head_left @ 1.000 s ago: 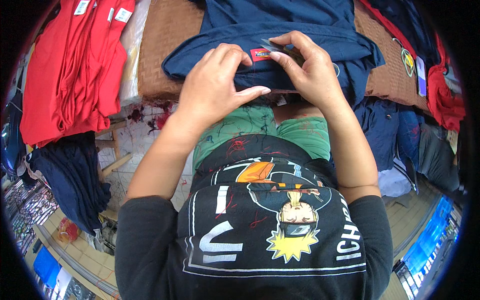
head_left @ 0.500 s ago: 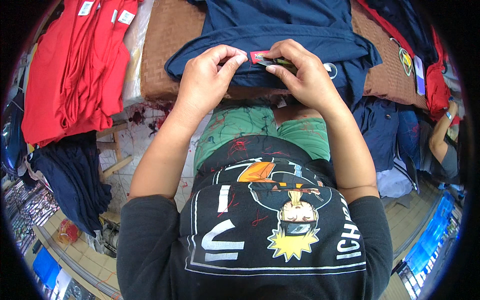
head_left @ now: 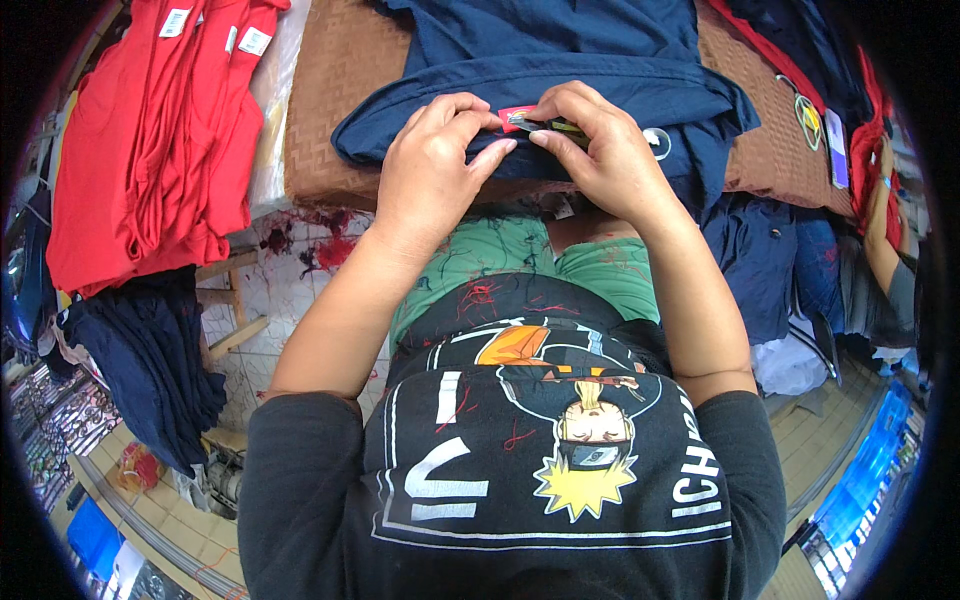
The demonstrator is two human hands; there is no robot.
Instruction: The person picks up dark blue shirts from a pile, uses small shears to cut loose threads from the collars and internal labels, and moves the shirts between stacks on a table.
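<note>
A navy blue garment (head_left: 560,70) lies across the brown padded work surface, with a folded band along its near side. On that band is a small red label (head_left: 513,117). In my right hand (head_left: 595,140) are thread snips (head_left: 528,125), held between thumb and fingers, metal blades pointing left over the label. Part of a yellow-green handle shows behind the thumb; the rest is hidden. Beside the label, my left hand (head_left: 440,150) rests on the band with thumb and index finger apart, fingertips close to the label's left edge. A white ring (head_left: 657,143) lies right of my right hand.
Red garments with white tags (head_left: 150,150) are stacked at the left, above hanging navy cloth (head_left: 150,370). The brown padded surface (head_left: 340,80) runs under the work. At the right are a looped cord (head_left: 807,122), navy cloth (head_left: 750,260) and another person's arm (head_left: 880,225).
My left thumb and index finger have parted from a pinch, and the hand has shifted right toward the label. The snips have barely moved. The other person's arm at the right has risen.
</note>
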